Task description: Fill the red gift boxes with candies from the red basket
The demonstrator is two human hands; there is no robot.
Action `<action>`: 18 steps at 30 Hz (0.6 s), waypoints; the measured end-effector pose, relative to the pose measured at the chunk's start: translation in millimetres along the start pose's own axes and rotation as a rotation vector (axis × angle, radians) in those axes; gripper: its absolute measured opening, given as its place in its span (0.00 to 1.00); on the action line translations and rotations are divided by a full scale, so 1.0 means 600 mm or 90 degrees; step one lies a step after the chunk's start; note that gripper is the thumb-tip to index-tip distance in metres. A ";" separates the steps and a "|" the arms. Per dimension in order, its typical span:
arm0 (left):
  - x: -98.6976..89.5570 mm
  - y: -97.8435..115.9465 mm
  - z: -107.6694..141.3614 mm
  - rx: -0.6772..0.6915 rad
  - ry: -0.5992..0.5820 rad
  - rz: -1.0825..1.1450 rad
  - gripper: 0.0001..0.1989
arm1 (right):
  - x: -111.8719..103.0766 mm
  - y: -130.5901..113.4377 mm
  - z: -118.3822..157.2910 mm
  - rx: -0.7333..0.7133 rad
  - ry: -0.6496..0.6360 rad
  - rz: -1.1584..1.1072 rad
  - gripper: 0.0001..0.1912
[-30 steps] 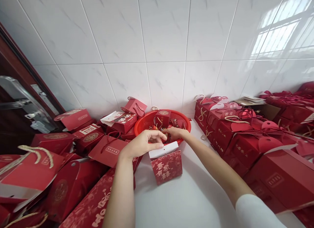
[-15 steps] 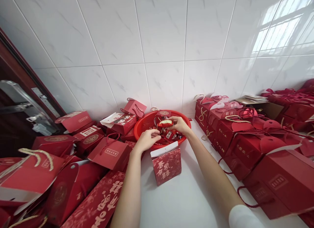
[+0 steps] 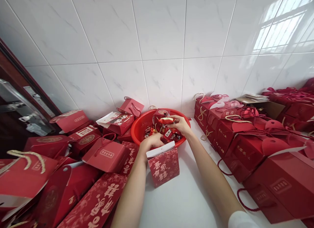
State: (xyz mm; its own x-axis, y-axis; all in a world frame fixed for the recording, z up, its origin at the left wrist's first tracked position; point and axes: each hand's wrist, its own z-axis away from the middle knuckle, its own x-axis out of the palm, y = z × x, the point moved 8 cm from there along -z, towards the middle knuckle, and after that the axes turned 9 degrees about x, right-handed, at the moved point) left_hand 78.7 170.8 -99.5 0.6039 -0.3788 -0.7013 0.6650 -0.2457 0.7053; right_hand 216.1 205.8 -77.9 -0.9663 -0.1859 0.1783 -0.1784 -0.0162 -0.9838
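Above the red plastic basket, my right hand is closed on a red-and-yellow wrapped snack packet. My left hand dips into the near side of the basket, beside several small wrapped candies; its fingertips are hidden among them and behind a box, so its grip does not show. That red paper gift box stands upright on the white surface just in front of the basket, its white inner flap raised. White and pink lettering covers its front.
A heap of red gift boxes lies to the left, near a dark door with a metal handle. Rows of closed red boxes with rope handles line the right side. A white tiled wall rises behind the basket.
My left hand has moved down into the basket, lower and closer to the gift box. My right hand still holds the packet over the basket. The view has shifted slightly.
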 end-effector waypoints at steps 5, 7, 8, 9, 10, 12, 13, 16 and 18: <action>0.015 0.008 0.014 0.011 -0.036 0.058 0.07 | -0.001 -0.006 0.004 -0.015 0.003 0.000 0.28; 0.015 0.009 0.013 0.027 -0.025 0.088 0.07 | -0.006 -0.008 0.002 -0.023 0.017 -0.024 0.29; 0.012 0.008 0.010 0.035 -0.007 0.103 0.07 | -0.010 -0.008 0.002 -0.026 0.030 -0.037 0.29; 0.008 0.006 0.008 0.042 0.018 0.119 0.07 | -0.014 -0.009 0.001 -0.029 0.045 -0.046 0.30; 0.002 0.002 0.005 0.047 0.050 0.136 0.07 | -0.018 -0.009 0.000 -0.033 0.061 -0.053 0.31; -0.014 -0.008 0.002 0.053 0.122 0.172 0.09 | -0.024 -0.011 0.000 -0.042 0.085 -0.066 0.31; -0.021 -0.013 0.002 0.056 0.158 0.192 0.10 | -0.026 -0.013 0.000 -0.049 0.096 -0.073 0.31; -0.041 -0.022 0.007 0.066 0.246 0.251 0.15 | -0.032 -0.017 0.001 -0.066 0.125 -0.094 0.32; -0.050 -0.024 0.012 0.070 0.289 0.291 0.18 | -0.035 -0.018 0.001 -0.073 0.137 -0.091 0.32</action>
State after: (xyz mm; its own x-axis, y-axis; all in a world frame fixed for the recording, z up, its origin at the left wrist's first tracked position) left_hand 48.2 179.3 -87.9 0.9568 -0.0586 -0.2849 0.2625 -0.2483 0.9324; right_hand 238.4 209.4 -71.2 -0.9446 0.0241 0.3274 -0.3243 0.0869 -0.9419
